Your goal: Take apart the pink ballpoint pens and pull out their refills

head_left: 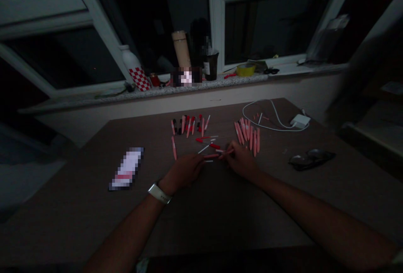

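Pink plastic in both hands, right at the dial's centre, twelve o'clock towards the window! Left hand (187, 169): fingers together, fingertips pinching the near end of a pink barrel (211, 156). Right hand (242, 160): thumb and fingers closed on a pink piece (231, 151), though the dim light blurs the exact grip, and whether the two parts touch I cannot tell. And how far along are we? Midway, by my reading: at two o'clock lies a bunch of pink pens (247, 132) that look whole, while loose parts are left over. Just off the fingers at eleven lie red parts (214, 145) and a white stick (203, 149), apart from any barrel; beyond, towards half past ten, waits a mixed row of pink, red and black pens (189, 126), and a lone pink pen (174, 148) sits out at nine. Now the lines! That barrel lies nearly flat, long axis running nine to three, its free end towards three; the right hand's piece slants gently, eight to two or so. Which end is the writing tip? Too small to call. Those whole-looking pens aim their narrow ends down between five and six, and the lone one runs almost twelve to six.
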Demonstrator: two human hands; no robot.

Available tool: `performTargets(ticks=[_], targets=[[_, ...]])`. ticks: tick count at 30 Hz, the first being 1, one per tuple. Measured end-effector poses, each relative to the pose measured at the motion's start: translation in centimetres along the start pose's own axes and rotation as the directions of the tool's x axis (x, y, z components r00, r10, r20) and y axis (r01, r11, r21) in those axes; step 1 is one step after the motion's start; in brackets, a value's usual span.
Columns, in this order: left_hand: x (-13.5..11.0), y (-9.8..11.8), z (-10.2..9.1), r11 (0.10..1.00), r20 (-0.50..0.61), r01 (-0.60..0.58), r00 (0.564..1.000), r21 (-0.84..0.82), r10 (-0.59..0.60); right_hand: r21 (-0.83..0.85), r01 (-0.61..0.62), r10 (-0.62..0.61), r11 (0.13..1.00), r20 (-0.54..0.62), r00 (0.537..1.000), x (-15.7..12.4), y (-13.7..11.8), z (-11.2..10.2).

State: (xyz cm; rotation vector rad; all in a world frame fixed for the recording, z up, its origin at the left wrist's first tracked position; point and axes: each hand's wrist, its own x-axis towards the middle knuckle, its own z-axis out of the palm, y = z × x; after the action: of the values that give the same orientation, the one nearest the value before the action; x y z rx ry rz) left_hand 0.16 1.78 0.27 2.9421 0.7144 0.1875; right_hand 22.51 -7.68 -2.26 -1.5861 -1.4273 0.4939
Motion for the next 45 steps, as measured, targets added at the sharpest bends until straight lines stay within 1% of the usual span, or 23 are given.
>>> performTargets(ticks=[3, 6, 10, 13, 19, 23, 28, 30, 34, 39, 42, 45], targets=[[0.0, -0.1, -0.2, 1.0, -0.011, 0.0, 1.0, 0.011, 0.0, 0.01, 0.001, -0.001, 1.0, 0.016, 1.0, 0.0, -0.1, -0.1], [-0.1, -0.3, -0.3, 0.999, -0.02, -0.004, 1.0, 0.047, 0.005, -0.03, 0.032, -0.031, 0.999, 0.02, 0.999, -0.1, 0.0, -0.2], [0.0, -0.3, -0.5, 0.996, -0.03, -0.016, 0.999, 0.089, 0.019, -0.039, 0.072, -0.069, 0.997, 0.072, 0.995, -0.1, 0.0, -0.4], [0.0, -0.2, -0.7, 0.997, -0.029, -0.021, 0.999, 0.081, 0.023, -0.026, 0.103, -0.1, 0.994, 0.108, 0.989, 0.0, 0.1, -0.5], [0.0, 0.0, -0.4, 0.999, -0.04, -0.008, 0.999, 0.052, 0.01, -0.027, 0.145, -0.141, 0.989, 0.101, 0.985, 0.2, 0.1, -0.6], [-0.1, 0.2, -0.3, 0.999, -0.011, -0.009, 1.0, 0.031, 0.009, 0.007, 0.148, -0.147, 0.989, 0.115, 0.982, 0.2, 0.1, -0.6], [-0.1, 0.3, -0.2, 1.0, 0.001, -0.021, 1.0, 0.022, 0.021, -0.016, 0.143, -0.142, 0.99, 0.078, 0.987, 0.3, 0.4, -0.6], [-0.1, 0.2, -0.2, 0.999, -0.003, -0.023, 1.0, 0.026, 0.024, -0.036, 0.156, -0.153, 0.987, 0.073, 0.985, 0.3, 0.5, -0.6], [-0.1, 0.2, -0.4, 1.0, -0.017, -0.03, 0.999, 0.001, 0.03, -0.094, 0.205, -0.195, 0.974, 0.109, 0.975, 0.3, 0.5, -0.7], [-0.2, 0.6, -0.7, 0.996, -0.012, -0.057, 0.998, -0.074, 0.057, -0.179, 0.219, -0.197, 0.959, 0.132, 0.971, 0.3, 0.4, -0.7], [-0.3, 0.7, -0.5, 0.991, -0.014, -0.069, 0.998, -0.115, 0.068, -0.237, 0.224, -0.195, 0.945, 0.137, 0.971, 0.4, 0.6, -0.6], [-0.3, 0.6, -0.1, 0.99, -0.018, -0.07, 0.998, -0.122, 0.068, -0.244, 0.219, -0.185, 0.945, 0.156, 0.97, 0.3, 0.8, -0.4]])
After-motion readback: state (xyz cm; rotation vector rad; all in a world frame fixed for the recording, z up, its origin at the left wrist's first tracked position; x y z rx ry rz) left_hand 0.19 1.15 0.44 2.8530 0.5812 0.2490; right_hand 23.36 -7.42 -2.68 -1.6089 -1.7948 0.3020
